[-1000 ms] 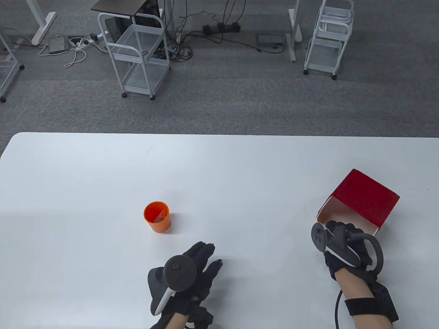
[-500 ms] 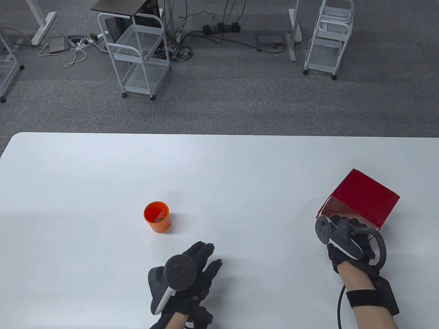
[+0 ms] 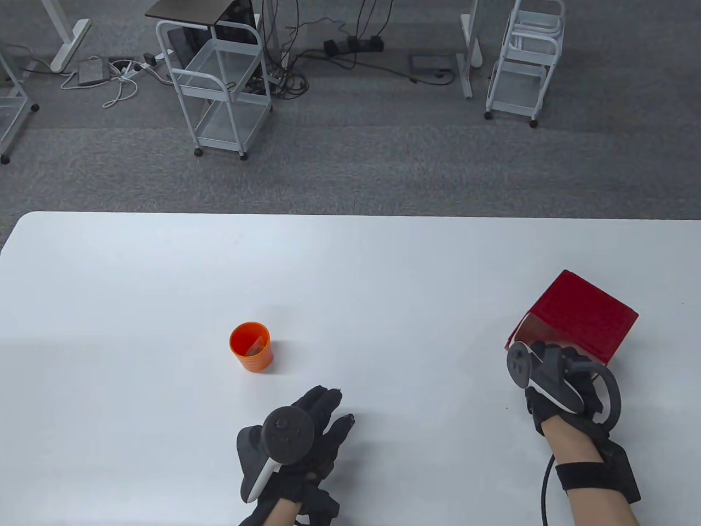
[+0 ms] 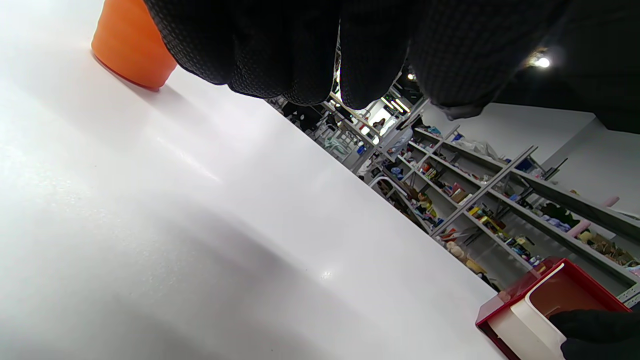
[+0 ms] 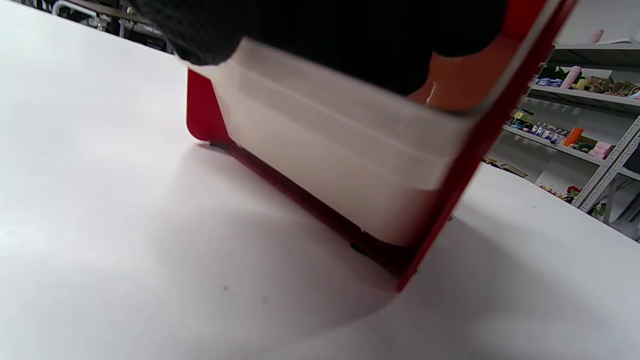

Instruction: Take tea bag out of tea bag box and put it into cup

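The orange cup (image 3: 251, 346) stands on the white table (image 3: 350, 263), left of centre, with a small brownish item inside it. The red tea bag box (image 3: 580, 315) lies at the right, its white-lined opening facing the near left. My right hand (image 3: 550, 356) reaches into that opening; in the right wrist view its fingers (image 5: 320, 35) are over the box's white inner wall (image 5: 325, 150) and their tips are hidden. No tea bag shows in the box. My left hand (image 3: 334, 408) lies flat and empty on the table, near right of the cup (image 4: 130, 45).
The box (image 4: 550, 300) and my right hand show at the bottom right of the left wrist view. White wire carts (image 3: 219, 82) and cables stand on the floor beyond the table's far edge.
My right hand has moved a little forward and to the right, deeper into the box opening. The left hand, the cup and the box have not moved.
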A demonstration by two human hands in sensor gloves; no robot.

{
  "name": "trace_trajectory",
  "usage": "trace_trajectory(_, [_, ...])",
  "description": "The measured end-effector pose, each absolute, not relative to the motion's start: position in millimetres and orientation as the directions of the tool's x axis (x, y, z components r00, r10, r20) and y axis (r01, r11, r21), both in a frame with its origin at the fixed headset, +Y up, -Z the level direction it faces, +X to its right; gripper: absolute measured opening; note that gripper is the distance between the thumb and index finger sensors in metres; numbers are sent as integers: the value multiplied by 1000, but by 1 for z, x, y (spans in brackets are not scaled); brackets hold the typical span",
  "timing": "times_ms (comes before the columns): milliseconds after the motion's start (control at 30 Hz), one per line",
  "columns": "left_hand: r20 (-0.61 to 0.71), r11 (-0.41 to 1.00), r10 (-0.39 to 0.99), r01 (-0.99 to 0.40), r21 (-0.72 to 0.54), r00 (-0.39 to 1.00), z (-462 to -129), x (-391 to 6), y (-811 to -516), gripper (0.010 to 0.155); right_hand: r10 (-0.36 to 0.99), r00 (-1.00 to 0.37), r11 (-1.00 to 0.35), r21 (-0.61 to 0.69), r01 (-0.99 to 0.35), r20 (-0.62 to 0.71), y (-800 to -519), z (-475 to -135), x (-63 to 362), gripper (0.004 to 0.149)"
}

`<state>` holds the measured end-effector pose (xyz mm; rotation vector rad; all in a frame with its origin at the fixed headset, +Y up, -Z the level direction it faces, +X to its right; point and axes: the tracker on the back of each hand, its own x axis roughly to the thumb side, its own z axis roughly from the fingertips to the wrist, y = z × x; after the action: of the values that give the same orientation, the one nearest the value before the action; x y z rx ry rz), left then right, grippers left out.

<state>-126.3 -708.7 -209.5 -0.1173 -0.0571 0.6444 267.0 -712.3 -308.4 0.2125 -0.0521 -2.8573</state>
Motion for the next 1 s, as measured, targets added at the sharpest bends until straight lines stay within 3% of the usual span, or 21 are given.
trace_trajectory(133, [17,787,610,-604,-130,792,-210,-126,-709,62,-161,-981,-987,1,162,-106,-693,-295,265,56])
trace_trajectory(267, [17,763,640,-633,-130,768,-209,-127,-707,62,75,-997,-997,-40,-73,-37,-676,-276,260,60])
trace_trajectory(433, [18,740,667,-658,-141,745,-209,-128,-707,64,267,-962,-962,-48,-269,54,-666,-252,250,64])
trace_trajectory(667, [33,719,691,-681,-140,723,-208,-128,-706,64,478,-870,-875,-25,-484,122,-671,-223,236,66])
trace_trajectory(1000, [36,712,698,-688,-142,715,-208,-130,-706,65,610,-779,-789,24,-614,147,-699,-215,236,67])
